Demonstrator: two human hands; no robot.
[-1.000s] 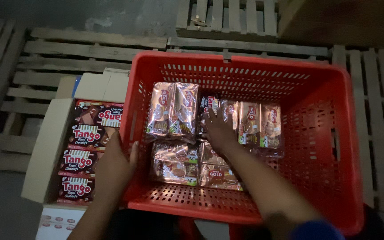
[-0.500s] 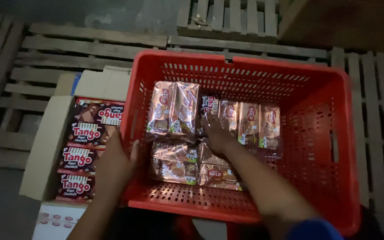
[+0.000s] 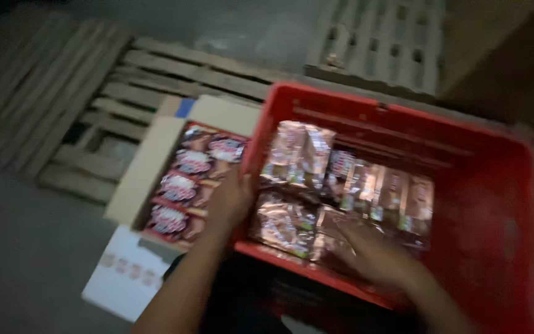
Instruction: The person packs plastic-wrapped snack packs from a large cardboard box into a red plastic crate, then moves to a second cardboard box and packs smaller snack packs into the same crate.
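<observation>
Blurrily: left hand point(image 3: 228, 201) fingers wrap red crate point(image 3: 502, 204) wall; right hand point(image 3: 372, 252) flat on packets point(image 3: 285, 219).

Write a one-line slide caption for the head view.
Left hand grips the red crate wall beside an open carton; right hand rests on shiny biscuit packs inside.

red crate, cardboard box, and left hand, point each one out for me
red crate point(image 3: 495, 204), head view, on its bare right inner wall
cardboard box point(image 3: 146, 167), head view, on its open left flap
left hand point(image 3: 230, 201), head view, on the back of the hand at the crate's left rim
</observation>
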